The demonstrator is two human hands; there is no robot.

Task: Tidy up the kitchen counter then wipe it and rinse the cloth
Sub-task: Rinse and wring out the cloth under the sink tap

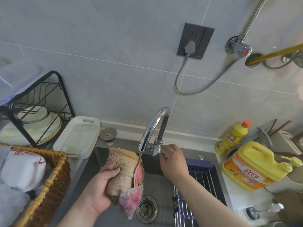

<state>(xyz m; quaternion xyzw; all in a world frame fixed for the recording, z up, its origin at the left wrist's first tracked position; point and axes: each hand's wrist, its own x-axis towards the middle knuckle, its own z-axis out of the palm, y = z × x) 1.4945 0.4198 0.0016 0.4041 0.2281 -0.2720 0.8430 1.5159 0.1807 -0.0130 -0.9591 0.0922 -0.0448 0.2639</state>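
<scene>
Head view. Shows, well left of the chrome faucet [155,126], a wicker basket [49,177] holding white bundles, a black dish rack [41,104] behind it, and a white handled tray [77,136] just beside the sink [154,182] rim; crowds that side, so leaves little room to swing leftward.

Grips the cloth [126,166] in the left hand [101,189], just left of and below the faucet spout, thumb curled over the tan terry face, other fingers wrapped behind and out of sight. Holds it bunched and upright so the thin water stream [140,155] lands on its upper right edge, likely to soak it through before wringing. Lets a pink corner hang toward the drain strainer [146,209], below the spout, apparently without touching it.

Sets the right hand [172,161] at the faucet handle [156,149], just right of the spout; fingers bent toward it, but cannot tell whether pinching or merely touching, since the knuckles hide the contact. Probably adjusts the flow. Looks like the rinse step, last of the task.

Right of the faucet, shows a navy roll-up rack [205,171] laid across the basin, narrowing the open room there. Farther right, shows a yellow dish-soap bottle [232,138] and a yellow detergent jug [255,167] near the basin edge, worth avoiding with the right elbow.
</scene>
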